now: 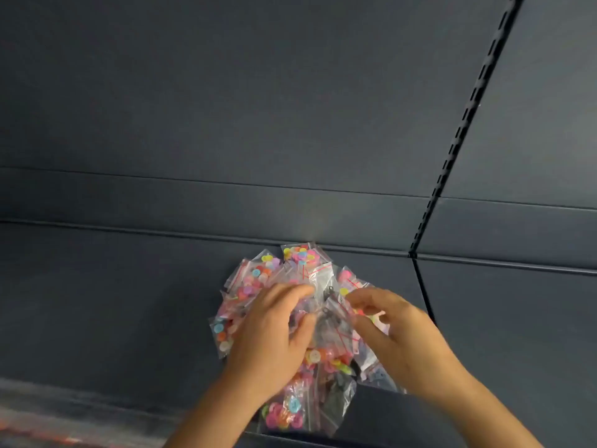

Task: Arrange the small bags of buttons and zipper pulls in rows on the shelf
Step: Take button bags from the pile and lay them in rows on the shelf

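We should peel one bag off the top, not drag several. Our left hand (274, 331) lies fingers curled into the pile of bags (300, 334); our right hand (387, 328) pinches at a clear bag (332, 321). The pile sits lower centre on the dark shelf (129, 302), unsorted

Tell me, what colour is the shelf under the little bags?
Dark blue-grey: the shelf shows best in the head view, with the pile of bags lying on it.
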Action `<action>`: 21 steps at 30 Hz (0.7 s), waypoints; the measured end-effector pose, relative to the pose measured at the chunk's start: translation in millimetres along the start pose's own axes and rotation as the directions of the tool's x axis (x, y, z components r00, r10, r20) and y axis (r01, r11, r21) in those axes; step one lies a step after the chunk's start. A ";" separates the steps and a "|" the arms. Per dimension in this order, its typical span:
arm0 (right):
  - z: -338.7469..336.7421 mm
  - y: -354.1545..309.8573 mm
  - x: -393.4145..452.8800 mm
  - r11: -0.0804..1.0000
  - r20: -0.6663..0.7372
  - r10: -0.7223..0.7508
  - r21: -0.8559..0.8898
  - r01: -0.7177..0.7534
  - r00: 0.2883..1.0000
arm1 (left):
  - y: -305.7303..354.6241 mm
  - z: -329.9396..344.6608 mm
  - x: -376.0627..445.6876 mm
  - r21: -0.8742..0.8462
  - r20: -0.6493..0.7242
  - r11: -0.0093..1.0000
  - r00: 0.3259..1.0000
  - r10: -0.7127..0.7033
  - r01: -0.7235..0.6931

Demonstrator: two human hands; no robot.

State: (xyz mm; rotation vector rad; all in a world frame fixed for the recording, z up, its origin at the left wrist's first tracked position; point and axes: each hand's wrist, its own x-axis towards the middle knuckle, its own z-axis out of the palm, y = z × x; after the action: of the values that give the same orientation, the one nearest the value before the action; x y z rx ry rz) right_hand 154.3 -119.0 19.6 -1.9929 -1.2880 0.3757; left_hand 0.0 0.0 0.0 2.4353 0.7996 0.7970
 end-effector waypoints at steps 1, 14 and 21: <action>1.7 0.6 8.1 1.000 0.026 0.008 -0.002 -0.008 1.000 | -2.9 1.4 6.2 0.031 0.015 0.999 1.000 -0.007 0.006; 29.2 6.8 43.1 0.989 0.129 0.053 -0.140 -0.035 0.990 | -31.4 9.2 23.5 0.201 0.154 0.976 0.981 -0.115 0.083; 35.3 -0.7 28.9 0.986 0.095 0.018 -0.167 -0.002 0.995 | -36.3 2.4 25.1 0.033 0.109 0.993 0.987 -0.114 0.112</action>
State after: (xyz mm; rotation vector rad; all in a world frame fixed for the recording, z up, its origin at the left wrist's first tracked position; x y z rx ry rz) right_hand 146.4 -78.8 -0.5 -2.1437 -1.4109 0.3840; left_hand 4.4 42.1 -12.9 2.4093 0.9015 0.6070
